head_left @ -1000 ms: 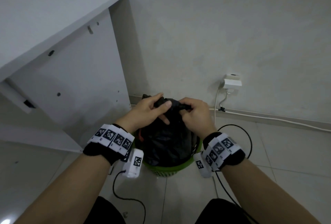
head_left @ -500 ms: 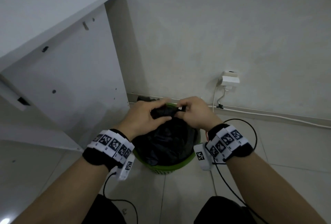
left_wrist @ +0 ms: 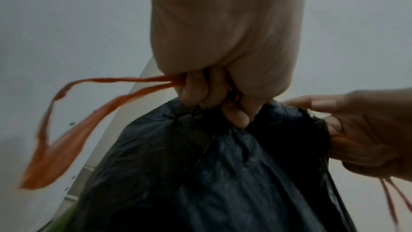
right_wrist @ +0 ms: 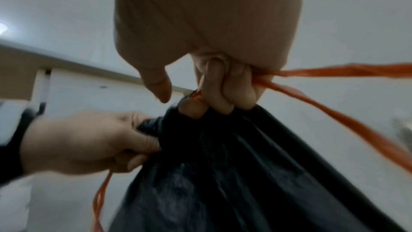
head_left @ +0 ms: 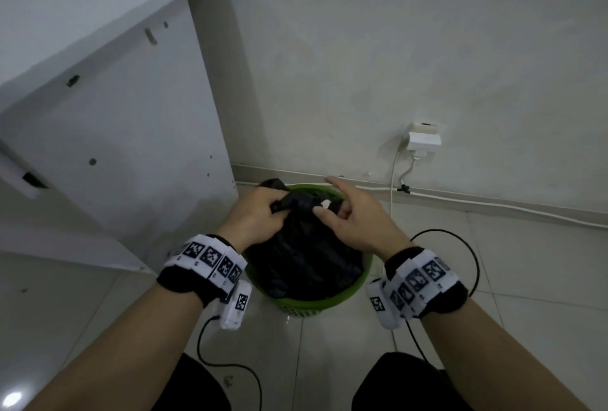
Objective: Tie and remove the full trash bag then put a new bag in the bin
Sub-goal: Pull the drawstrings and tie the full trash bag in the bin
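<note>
The right hand [head_left: 353,226] has spread its forefinger while gripping its orange tie [right_wrist: 334,112], the left hand [head_left: 260,216] clenches the bag [head_left: 306,262] neck (knot seemingly unfinished).

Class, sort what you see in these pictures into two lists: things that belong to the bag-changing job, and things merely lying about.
Belongs to the job:
black bag
orange drawstring
green bin
left hand, gripping the bag's neck and one drawstring loop
right hand, gripping the other loop

Just lying about:
white cabinet
wall plug
white cable
</note>
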Tool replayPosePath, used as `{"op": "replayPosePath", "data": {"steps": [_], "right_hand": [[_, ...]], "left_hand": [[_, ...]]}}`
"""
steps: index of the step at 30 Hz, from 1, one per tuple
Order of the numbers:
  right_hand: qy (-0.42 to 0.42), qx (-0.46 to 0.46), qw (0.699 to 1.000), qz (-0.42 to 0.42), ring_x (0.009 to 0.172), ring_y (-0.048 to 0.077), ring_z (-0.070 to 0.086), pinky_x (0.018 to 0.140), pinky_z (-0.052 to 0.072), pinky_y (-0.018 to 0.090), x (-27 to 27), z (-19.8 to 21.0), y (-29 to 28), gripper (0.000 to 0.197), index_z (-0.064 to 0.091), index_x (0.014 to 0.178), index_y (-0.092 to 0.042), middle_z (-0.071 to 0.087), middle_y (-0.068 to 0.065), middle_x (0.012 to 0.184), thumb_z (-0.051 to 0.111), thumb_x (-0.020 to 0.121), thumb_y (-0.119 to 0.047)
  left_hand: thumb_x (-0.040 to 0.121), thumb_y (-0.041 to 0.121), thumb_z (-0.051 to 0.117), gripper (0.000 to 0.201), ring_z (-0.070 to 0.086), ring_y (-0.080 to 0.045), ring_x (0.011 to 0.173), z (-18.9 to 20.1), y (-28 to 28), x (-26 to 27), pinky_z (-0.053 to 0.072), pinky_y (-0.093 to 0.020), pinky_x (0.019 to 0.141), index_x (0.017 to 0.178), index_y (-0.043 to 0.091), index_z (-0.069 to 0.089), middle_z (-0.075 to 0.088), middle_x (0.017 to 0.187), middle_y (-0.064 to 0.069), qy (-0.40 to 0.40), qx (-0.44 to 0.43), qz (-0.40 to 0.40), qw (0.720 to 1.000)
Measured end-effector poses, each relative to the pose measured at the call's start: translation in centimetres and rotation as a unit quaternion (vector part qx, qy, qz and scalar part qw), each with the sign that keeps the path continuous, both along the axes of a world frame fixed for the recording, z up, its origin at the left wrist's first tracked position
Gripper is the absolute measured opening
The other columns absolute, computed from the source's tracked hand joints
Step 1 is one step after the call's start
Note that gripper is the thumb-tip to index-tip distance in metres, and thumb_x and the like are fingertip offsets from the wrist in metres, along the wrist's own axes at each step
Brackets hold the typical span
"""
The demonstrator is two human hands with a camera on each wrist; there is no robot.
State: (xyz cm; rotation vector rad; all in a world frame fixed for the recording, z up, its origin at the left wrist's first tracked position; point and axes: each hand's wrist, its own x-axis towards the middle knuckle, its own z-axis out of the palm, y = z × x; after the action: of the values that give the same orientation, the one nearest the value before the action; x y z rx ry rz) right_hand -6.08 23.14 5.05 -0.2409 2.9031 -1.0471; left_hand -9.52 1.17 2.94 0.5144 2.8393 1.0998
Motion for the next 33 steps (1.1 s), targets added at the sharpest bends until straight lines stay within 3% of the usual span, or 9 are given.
{"op": "replayPosePath", "data": {"steps": [3, 6, 10, 15, 18, 22, 25, 28, 33], "right_hand": [[-0.071, -0.011, 0.997, 0.021, 0.094, 0.009, 0.060, 0.078, 0.042, 0.023, -1.1, -0.6, 0.1, 0.049, 0.065, 0.123, -0.023, 0.063, -0.011, 0.101, 0.068, 0.085, -0.053], [0.004, -0.038, 0.999, -0.023, 0.068, 0.017, 0.052, 0.062, 0.037, 0.027, -1.2, -1.5, -0.3, 0.019, 0.061, 0.084, -0.018, 0.054, -0.007, 0.068, 0.074, 0.084, -0.032], [0.130, -0.073, 0.987, -0.057, 0.056, 0.018, 0.048, 0.056, 0.042, 0.032, -0.6, -3.3, -0.7, 0.018, 0.056, 0.074, -0.021, 0.046, -0.009, 0.055, 0.073, 0.082, -0.017], [0.129, -0.054, 0.989, -0.038, 0.065, 0.017, 0.060, 0.062, 0.051, 0.030, 0.9, -3.8, -1.0, 0.012, 0.066, 0.099, -0.026, 0.065, -0.005, 0.073, 0.067, 0.087, -0.029], [-0.023, -0.120, 0.992, -0.039, 0.068, 0.015, 0.067, 0.064, 0.052, 0.025, 0.9, -2.1, -0.1, 0.026, 0.061, 0.115, -0.038, 0.067, -0.008, 0.072, 0.062, 0.090, -0.045], [-0.164, -0.120, 0.979, 0.003, 0.051, 0.011, 0.058, 0.058, 0.046, 0.023, 0.2, -2.3, -0.6, 0.023, 0.071, 0.093, -0.022, 0.060, -0.008, 0.054, 0.071, 0.087, -0.044], [-0.083, -0.130, 0.987, -0.043, 0.063, 0.014, 0.057, 0.062, 0.045, 0.026, -0.5, -4.2, -0.9, 0.015, 0.069, 0.081, -0.013, 0.063, 0.002, 0.067, 0.076, 0.084, -0.026], [0.028, -0.107, 0.990, -0.084, 0.078, 0.019, 0.066, 0.072, 0.055, 0.032, -0.3, -6.0, -1.3, 0.005, 0.072, 0.086, -0.020, 0.072, 0.000, 0.081, 0.071, 0.082, -0.024], [0.066, -0.041, 0.990, -0.119, 0.099, 0.026, 0.069, 0.086, 0.056, 0.033, 1.4, -6.8, -2.7, 0.030, 0.072, 0.116, -0.026, 0.076, 0.002, 0.107, 0.069, 0.086, -0.026]], "left_hand": [[0.082, 0.026, 0.065, 0.043, 0.072, -0.024, 0.100, -1.2, 0.4, 0.7, 0.057, -0.039, 0.087, 0.119, 0.047, 0.063, 0.078, 0.105, 0.004, 0.077, 0.033, -0.011, 0.996], [0.081, 0.042, 0.066, 0.045, 0.072, -0.019, 0.102, -2.0, 0.4, 0.9, 0.057, -0.041, 0.092, 0.126, 0.037, 0.067, 0.077, 0.111, 0.003, 0.062, 0.092, -0.009, 0.994], [0.073, 0.079, 0.053, 0.096, 0.074, -0.010, 0.078, -1.2, 0.7, 0.8, 0.052, -0.041, 0.098, 0.152, 0.027, 0.035, 0.076, 0.067, -0.002, -0.159, 0.094, -0.010, 0.983], [0.094, 0.033, 0.064, 0.007, 0.070, -0.006, 0.063, -2.2, 1.3, 0.9, 0.053, -0.030, 0.073, 0.098, 0.035, 0.069, 0.072, 0.060, 0.009, -0.107, 0.063, 0.002, 0.992], [0.092, 0.012, 0.065, 0.023, 0.065, 0.004, 0.065, -2.9, 1.2, 1.3, 0.048, -0.021, 0.067, 0.093, 0.033, 0.075, 0.069, 0.063, 0.024, -0.054, 0.114, 0.042, 0.991], [0.088, 0.006, 0.065, 0.033, 0.070, -0.012, 0.091, -4.0, 1.6, 1.9, 0.054, -0.023, 0.084, 0.110, 0.028, 0.077, 0.075, 0.093, 0.013, 0.002, 0.102, 0.067, 0.993], [0.084, 0.025, 0.068, 0.039, 0.073, -0.016, 0.088, -4.3, 1.2, 1.7, 0.058, -0.037, 0.090, 0.122, 0.029, 0.070, 0.075, 0.093, 0.007, -0.025, 0.119, 0.057, 0.991], [0.086, 0.057, 0.062, 0.067, 0.073, -0.006, 0.072, -3.2, 1.2, 1.6, 0.052, -0.041, 0.098, 0.144, 0.026, 0.049, 0.077, 0.081, -0.004, -0.184, 0.147, 0.030, 0.971], [0.098, 0.019, 0.062, 0.008, 0.065, -0.012, 0.058, -3.1, 2.0, 1.4, 0.053, -0.028, 0.067, 0.102, 0.019, 0.069, 0.071, 0.066, -0.007, -0.236, 0.228, 0.076, 0.942]]}}
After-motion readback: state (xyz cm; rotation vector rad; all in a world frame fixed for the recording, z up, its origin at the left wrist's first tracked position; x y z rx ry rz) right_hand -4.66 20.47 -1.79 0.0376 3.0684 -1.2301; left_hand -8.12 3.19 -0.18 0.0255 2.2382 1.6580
